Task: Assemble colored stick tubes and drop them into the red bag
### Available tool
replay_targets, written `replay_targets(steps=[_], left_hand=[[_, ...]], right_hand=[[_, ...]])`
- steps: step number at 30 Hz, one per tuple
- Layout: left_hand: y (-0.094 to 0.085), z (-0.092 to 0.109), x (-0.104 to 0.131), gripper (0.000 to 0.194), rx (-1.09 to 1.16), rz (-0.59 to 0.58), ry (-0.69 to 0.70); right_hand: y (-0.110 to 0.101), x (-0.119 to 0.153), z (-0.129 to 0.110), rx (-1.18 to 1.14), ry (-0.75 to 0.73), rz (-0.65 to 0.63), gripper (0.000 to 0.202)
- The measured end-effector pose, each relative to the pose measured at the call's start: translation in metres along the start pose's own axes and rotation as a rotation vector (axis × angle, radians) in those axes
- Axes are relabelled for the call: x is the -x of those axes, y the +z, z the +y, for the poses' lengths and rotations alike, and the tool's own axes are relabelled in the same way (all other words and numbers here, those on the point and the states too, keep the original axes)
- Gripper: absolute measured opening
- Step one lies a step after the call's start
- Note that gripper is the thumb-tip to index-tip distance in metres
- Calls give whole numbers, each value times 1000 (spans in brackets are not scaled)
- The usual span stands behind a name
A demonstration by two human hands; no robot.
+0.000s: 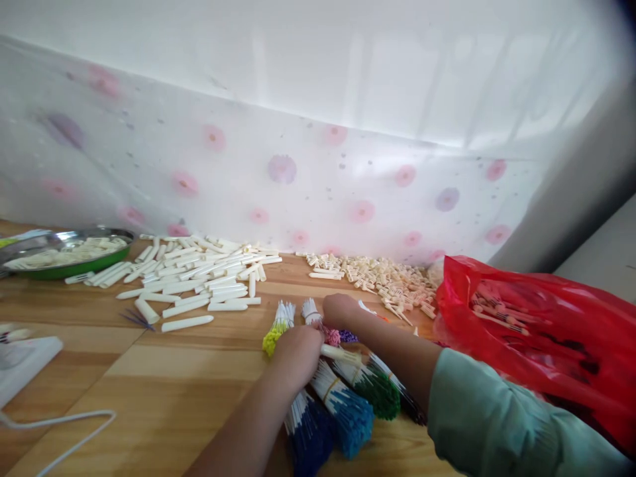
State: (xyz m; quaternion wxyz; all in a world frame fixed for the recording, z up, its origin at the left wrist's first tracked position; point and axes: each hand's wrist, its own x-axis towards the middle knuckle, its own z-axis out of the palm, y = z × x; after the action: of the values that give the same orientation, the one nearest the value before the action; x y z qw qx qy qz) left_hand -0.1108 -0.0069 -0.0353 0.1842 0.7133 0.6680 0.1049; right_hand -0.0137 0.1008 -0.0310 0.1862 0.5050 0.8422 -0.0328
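Note:
My left hand (299, 352) is closed over the bundles of thin white sticks at the centre, near a cream tube (342, 354). My right hand (340, 311) reaches in from the right beside a pink-tipped bundle (332, 337); its fingers are mostly hidden. A yellow-tipped bundle (271, 339) stands left of my left hand. Nearer to me lie a dark blue bundle (312, 437), a light blue bundle (352, 417) and a green bundle (380, 392), with a dark bundle at their right. Purple tips (348, 336) show beneath my right forearm.
Many cream tubes (199, 271) lie at the back left beside a green-rimmed metal dish (74, 270). Small cream pieces (392, 281) are heaped at the back right, next to a red plastic bag (551, 331). A white device (30, 364) and cable sit left.

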Motion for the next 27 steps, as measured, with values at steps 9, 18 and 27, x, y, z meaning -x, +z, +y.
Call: replay_targets(steps=[9,18,27], left_hand=[[2,-3,0,18,-12,121,78],[13,4,-3,16,514,361,372],[20,22,5,22,958,115,172]], right_hand=[[-10,78,42,-69,-51,240,14],[30,117,53,-593,-270,534,9],[62,103,50,-1748,-596,570,23]])
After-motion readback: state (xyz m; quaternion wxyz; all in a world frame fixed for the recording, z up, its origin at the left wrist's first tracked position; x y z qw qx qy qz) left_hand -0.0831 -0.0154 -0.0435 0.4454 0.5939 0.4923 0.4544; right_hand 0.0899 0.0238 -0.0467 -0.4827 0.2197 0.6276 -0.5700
